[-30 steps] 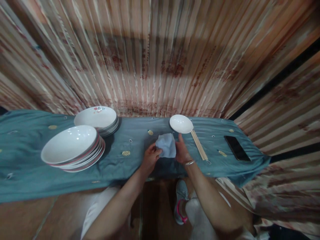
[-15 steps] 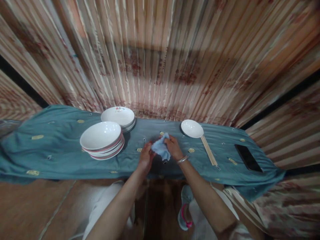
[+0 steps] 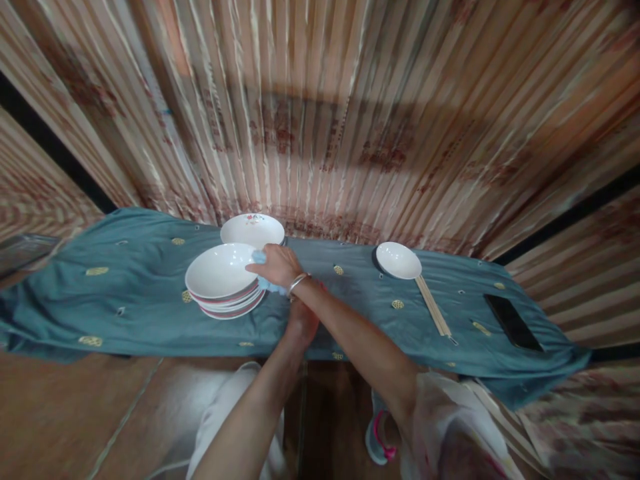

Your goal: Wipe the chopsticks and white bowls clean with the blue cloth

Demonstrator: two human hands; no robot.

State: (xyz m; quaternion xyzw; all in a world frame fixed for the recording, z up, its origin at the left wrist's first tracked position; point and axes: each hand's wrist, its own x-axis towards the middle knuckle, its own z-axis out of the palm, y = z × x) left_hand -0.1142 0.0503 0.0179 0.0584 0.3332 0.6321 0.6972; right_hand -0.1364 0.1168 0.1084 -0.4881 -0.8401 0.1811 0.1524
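My right hand (image 3: 280, 265) reaches left across my left arm, its fingers closed on a light blue cloth (image 3: 269, 286). The hand and cloth are at the right rim of a white bowl (image 3: 220, 270), which tops a stack of several dishes with red-edged rims. Whether the fingers touch the bowl is hard to make out. Underneath my right wrist, which wears a silver bangle (image 3: 299, 283), is my left hand (image 3: 303, 321); its fingers are mostly hidden. Another stack, with a flower-marked white bowl (image 3: 253, 230) on top, stands just behind.
On the green patterned tablecloth (image 3: 145, 300), a small white dish (image 3: 399, 261) sits right of centre with wooden chopsticks (image 3: 433, 307) beside it. A black phone (image 3: 513, 322) lies at the right end. Pleated curtains (image 3: 320, 120) hang behind the table.
My right hand has moved left with the cloth, from the table's middle to the front stack, crossing over my left hand. My left hand no longer holds the cloth visibly. The view has shifted slightly.
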